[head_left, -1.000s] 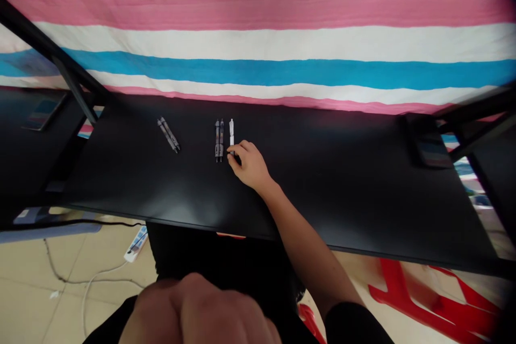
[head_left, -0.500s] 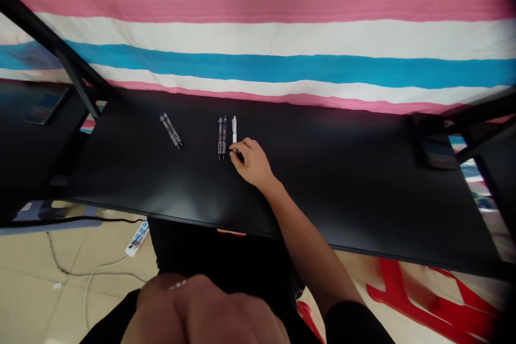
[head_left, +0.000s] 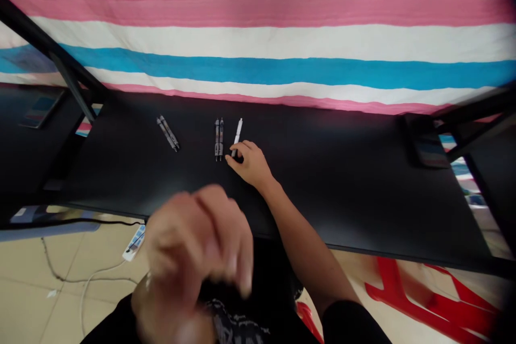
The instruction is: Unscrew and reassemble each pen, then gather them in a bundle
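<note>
A white pen (head_left: 238, 130) lies slanted on the black table, its top leaning right. My right hand (head_left: 252, 164) has its thumb and index finger around the pen's lower end; the grip is partly hidden. Just left of it, two grey pens (head_left: 219, 140) lie side by side, nearly upright in the view. Farther left is another pair of grey pens (head_left: 168, 133), lying at a slant. My left hand (head_left: 197, 242) is raised close to the camera, smeared by motion, its fingers bent. Whether anything is in it does not show.
The black table (head_left: 322, 172) runs across the view, with a striped cloth (head_left: 282, 70) hanging behind. A dark phone-like slab (head_left: 429, 142) lies at the right end. Below are a power strip (head_left: 134, 242) with cables and a red stool (head_left: 423, 301).
My left hand has risen from the bottom edge and its fingers now show, blurred. The white pen has turned, its top swinging right, while my right hand stays at its lower end.
</note>
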Available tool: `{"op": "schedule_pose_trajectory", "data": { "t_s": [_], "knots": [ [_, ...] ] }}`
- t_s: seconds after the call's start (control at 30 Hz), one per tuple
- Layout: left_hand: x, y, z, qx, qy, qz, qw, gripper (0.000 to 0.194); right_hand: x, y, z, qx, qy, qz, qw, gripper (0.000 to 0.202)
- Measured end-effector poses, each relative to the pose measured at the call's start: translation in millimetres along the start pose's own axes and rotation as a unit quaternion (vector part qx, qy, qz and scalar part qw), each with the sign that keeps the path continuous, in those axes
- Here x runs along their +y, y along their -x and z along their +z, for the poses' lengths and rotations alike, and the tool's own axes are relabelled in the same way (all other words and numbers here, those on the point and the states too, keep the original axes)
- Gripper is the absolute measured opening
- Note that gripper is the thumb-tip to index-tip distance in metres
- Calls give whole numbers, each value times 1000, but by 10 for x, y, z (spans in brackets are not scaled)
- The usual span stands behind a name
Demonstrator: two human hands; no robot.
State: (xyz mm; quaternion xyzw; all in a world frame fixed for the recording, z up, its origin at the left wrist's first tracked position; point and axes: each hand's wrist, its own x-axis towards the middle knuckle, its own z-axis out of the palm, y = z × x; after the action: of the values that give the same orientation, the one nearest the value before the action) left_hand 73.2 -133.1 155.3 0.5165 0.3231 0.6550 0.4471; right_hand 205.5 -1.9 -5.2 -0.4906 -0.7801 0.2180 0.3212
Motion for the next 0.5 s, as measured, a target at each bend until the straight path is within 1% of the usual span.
{"op": "schedule_pose_trajectory", "data": {
  "t_s": [0.03,0.1,0.17,0.23,0.27,0.37,0.43,0.5],
  "knots": [
    [-133,-108,-20,3,7,17,1000,20,-5,-1,-4,-8,4,7,1000,13],
    [-438,-362,-97,40,-30,44,998,15,-18,1,-11,-17,14,21,1000,11],
    [-759,-628,-224,95,-92,21,991,13,-30,5,-17,-11,23,31,999,15],
    [-1056,-863,-382,148,-104,15,983,17,-36,8,-23,4,25,36,999,20],
    [-1189,-959,-463,163,-101,7,982,20,-36,8,-24,11,23,38,999,22],
    [-1512,-1145,-667,203,-68,-37,976,25,-27,8,-23,33,1,42,999,25],
    [-1663,-1190,-753,232,-35,-66,970,27,-14,10,-13,56,-26,50,997,26],
    [-1770,-1192,-801,254,-17,-73,964,28,5,14,9,82,-60,67,993,25]
  ]
}}
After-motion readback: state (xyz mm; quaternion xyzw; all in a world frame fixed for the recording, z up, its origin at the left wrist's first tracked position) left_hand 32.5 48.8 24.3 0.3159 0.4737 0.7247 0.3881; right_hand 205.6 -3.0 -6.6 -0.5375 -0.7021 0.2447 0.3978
